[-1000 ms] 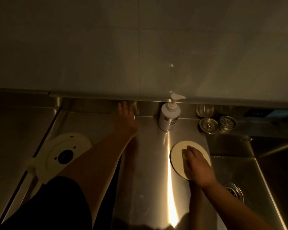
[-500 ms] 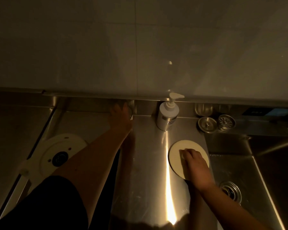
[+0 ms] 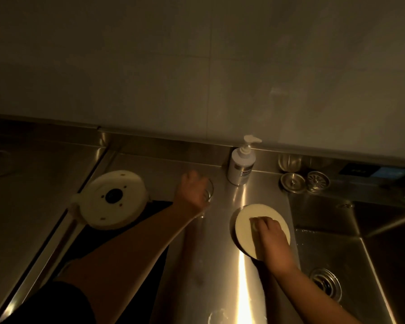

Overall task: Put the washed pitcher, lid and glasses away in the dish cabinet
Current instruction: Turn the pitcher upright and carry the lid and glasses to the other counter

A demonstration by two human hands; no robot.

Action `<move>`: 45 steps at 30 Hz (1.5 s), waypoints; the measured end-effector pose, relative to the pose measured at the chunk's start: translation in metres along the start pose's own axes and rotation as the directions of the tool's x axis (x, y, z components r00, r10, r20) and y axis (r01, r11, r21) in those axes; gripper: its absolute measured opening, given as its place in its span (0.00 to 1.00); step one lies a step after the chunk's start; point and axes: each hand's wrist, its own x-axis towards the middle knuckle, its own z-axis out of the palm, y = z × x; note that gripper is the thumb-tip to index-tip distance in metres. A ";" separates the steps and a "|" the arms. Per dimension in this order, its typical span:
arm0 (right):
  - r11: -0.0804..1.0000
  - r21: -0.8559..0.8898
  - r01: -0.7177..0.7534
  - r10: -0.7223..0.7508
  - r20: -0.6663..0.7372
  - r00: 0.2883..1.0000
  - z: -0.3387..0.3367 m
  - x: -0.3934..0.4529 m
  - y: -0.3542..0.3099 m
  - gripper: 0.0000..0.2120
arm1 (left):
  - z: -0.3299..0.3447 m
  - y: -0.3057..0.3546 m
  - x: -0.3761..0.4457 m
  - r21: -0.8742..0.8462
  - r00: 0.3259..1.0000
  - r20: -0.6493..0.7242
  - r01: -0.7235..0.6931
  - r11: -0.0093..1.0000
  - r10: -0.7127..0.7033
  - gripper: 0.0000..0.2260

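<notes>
At the far left of the brushed stainless-steel counter (image 3: 220, 265), a cream-coloured round pitcher (image 3: 111, 199) stands upside down on a dark mat (image 3: 154, 206), its flat plastic base up, with a black centre socket and small screw holes; a stubby lug juts from its lower left edge. It looks like stiff, smooth plastic, probably light when empty but bulky, so taking it round the body or by that lug with a dry palm seems safest. To the right, the left hand (image 3: 193, 192) curls its fingers round a clear drinking glass (image 3: 208, 190), only partly visible past the knuckles and blurred; thin, slick when wet and breakable, it is best held round its wall, not by the rim. Behind it, against the counter's raised back edge, stands a white pump soap bottle (image 3: 241, 164) with a metallic lower half. Next, the right hand (image 3: 270, 237) rests on a flat cream round lid (image 3: 250, 225) lying on the counter, fingers bent over its top; whether the thumb hooks the edge I cannot tell. The lid seems rigid, light and smooth, easiest pinched at its rim. Further right sit two round steel sink strainers (image 3: 305, 182), then the steel sink basin (image 3: 332, 253) with a drain. No cabinet is in view.
</notes>
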 end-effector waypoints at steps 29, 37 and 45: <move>0.772 -0.027 0.635 -0.635 -0.074 0.769 0.061 -0.215 -0.328 0.44 | -0.094 -0.177 -0.448 -0.107 0.992 -0.023 0.124 0.987 -0.127 0.34; 0.600 0.005 0.800 -0.798 0.077 0.598 0.115 -0.229 -0.491 0.45 | -0.131 -0.289 -0.572 -0.211 0.876 -0.172 0.414 0.885 -0.451 0.35; 0.404 0.191 0.895 -0.914 0.052 0.401 0.174 -0.184 -0.651 0.22 | -0.165 -0.416 -0.613 -0.192 0.746 -0.144 0.623 0.758 -0.650 0.34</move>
